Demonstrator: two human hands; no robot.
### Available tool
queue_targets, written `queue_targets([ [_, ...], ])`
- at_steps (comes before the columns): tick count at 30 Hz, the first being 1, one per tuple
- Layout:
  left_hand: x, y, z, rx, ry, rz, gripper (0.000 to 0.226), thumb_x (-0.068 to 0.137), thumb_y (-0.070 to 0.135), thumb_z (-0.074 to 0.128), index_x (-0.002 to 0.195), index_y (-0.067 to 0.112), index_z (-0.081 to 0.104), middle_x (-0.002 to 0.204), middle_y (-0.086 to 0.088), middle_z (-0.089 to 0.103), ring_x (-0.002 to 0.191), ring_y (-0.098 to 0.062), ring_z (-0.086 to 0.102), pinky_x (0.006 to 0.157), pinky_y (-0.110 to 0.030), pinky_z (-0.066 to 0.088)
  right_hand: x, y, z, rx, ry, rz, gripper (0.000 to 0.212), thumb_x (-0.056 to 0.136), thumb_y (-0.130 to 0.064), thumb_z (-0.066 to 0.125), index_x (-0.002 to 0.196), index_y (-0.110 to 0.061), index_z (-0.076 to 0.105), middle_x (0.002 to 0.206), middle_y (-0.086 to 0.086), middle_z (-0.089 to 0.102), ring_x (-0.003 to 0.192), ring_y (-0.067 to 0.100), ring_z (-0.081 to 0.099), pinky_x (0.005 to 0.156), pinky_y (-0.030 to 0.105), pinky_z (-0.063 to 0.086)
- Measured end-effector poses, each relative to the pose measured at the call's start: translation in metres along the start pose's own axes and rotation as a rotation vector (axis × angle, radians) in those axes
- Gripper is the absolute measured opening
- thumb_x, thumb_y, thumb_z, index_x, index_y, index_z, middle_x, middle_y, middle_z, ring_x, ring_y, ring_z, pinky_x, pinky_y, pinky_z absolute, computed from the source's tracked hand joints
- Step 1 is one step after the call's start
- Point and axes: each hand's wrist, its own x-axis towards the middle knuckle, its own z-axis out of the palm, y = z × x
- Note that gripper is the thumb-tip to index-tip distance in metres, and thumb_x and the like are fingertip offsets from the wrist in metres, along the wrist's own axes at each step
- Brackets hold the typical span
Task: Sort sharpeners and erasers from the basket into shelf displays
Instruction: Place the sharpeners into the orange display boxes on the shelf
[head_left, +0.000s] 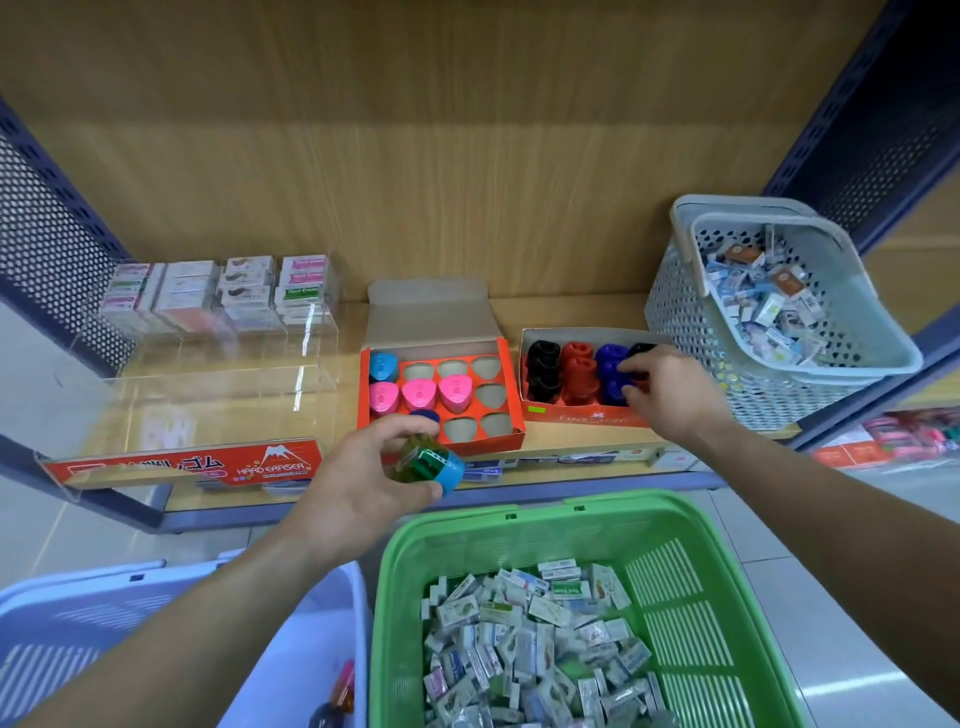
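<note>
Left hand is gripping a green sharpener, right hand is pinching a dark sharpener; unsorted erasers are filling the basket.

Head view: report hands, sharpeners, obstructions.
Left hand grips translucent green-and-blue plastic sharpener near orange slotted tray. Right hand pinches dark plastic sharpener in red cardboard box. Tray's empty slots unblocked.

Single head-worn wide-angle view, high above scene, facing forward and steeply down. Squarely faces wooden shelf; back panel fills upper frame, edges bowed by lens. Green basket close underneath, cut by bottom edge. Forearms enter from lower corners; left hand and right hand near, mid-frame. Grey basket farther right.
</note>
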Motion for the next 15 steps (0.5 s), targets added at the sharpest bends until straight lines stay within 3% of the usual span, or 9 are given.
queue_targets([
  [3,0.001,0.004,-0.003,-0.056,0.011,0.009,0.053,0.076,0.006,0.085,0.114,0.038,0.067,0.111,0.002,0.065,0.100,-0.015,0.068,0.072,-0.009,0.047,-0.013,-0.039,-0.014,0.186,0.090,-0.101,0.022,0.090,-0.024,0.072,0.112,-0.024,0.073,0.099,-0.007,0.065,0.083,0.012,0.065,0.080,0.031,0.055],
  [6,0.001,0.009,-0.005,-0.138,0.035,0.039,0.049,0.077,0.008,0.084,0.113,0.036,0.067,0.107,0.000,0.071,0.093,-0.015,0.069,0.077,-0.018,0.051,-0.035,-0.096,-0.021,0.515,-0.196,-0.276,0.015,0.093,-0.026,0.070,0.108,-0.027,0.074,0.090,-0.015,0.070,0.078,-0.001,0.065,0.075,0.022,0.052],
  [10,-0.003,0.014,-0.011,-0.246,0.083,0.057,0.047,0.078,0.002,0.082,0.116,0.024,0.066,0.102,-0.004,0.074,0.085,-0.011,0.068,0.069,-0.016,0.053,-0.058,-0.142,-0.014,0.788,-0.527,-0.332,0.024,0.098,-0.027,0.064,0.122,-0.023,0.064,0.099,0.006,0.072,0.082,0.011,0.072,0.072,0.023,0.052],
  [12,-0.007,0.015,-0.014,-0.318,0.071,0.051,0.048,0.080,-0.005,0.077,0.120,0.017,0.063,0.104,-0.007,0.076,0.086,-0.013,0.070,0.068,-0.017,0.054,-0.062,-0.152,-0.013,0.896,-0.523,-0.289,0.027,0.096,-0.021,0.067,0.122,-0.019,0.061,0.100,0.013,0.071,0.081,0.017,0.073,0.073,0.034,0.055],
  [15,-0.010,0.013,-0.019,-0.376,0.030,0.052,0.046,0.085,-0.010,0.069,0.125,0.010,0.058,0.106,-0.010,0.076,0.086,-0.012,0.072,0.070,-0.018,0.055,-0.063,-0.157,-0.011,0.969,-0.505,-0.287,0.034,0.090,-0.013,0.074,0.120,-0.018,0.060,0.104,0.009,0.067,0.081,0.022,0.072,0.077,0.042,0.058],
])
